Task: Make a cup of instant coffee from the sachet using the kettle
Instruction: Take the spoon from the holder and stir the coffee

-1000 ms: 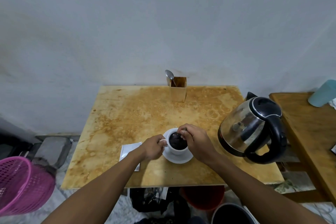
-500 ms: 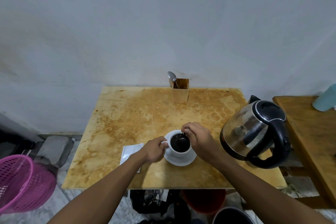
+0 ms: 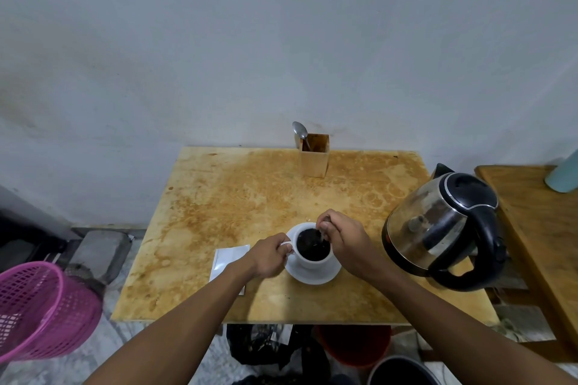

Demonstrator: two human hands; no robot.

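Note:
A white cup [image 3: 312, 261] full of dark coffee stands on a white saucer [image 3: 314, 275] near the front of the stained wooden table [image 3: 237, 197]. My left hand [image 3: 269, 255] pinches the cup's handle. My right hand [image 3: 339, 236] is closed on a spoon [image 3: 321, 236] whose tip dips into the coffee at the cup's right rim. The white sachet [image 3: 228, 258] lies flat on the table, partly under my left wrist. The steel and black kettle [image 3: 444, 225] stands at the table's right edge, handle toward me.
A wooden holder [image 3: 313, 156] with another spoon [image 3: 300, 130] stands at the table's back edge by the wall. A pink basket [image 3: 40, 306] sits on the floor at left. A second wooden table [image 3: 538, 228] with a pale blue bottle [image 3: 564, 175] is at right. Buckets sit under the table.
My right hand has shifted with the spoon from the cup's far left rim to its right rim. The camera view has tilted up slightly. My left hand stays on the handle.

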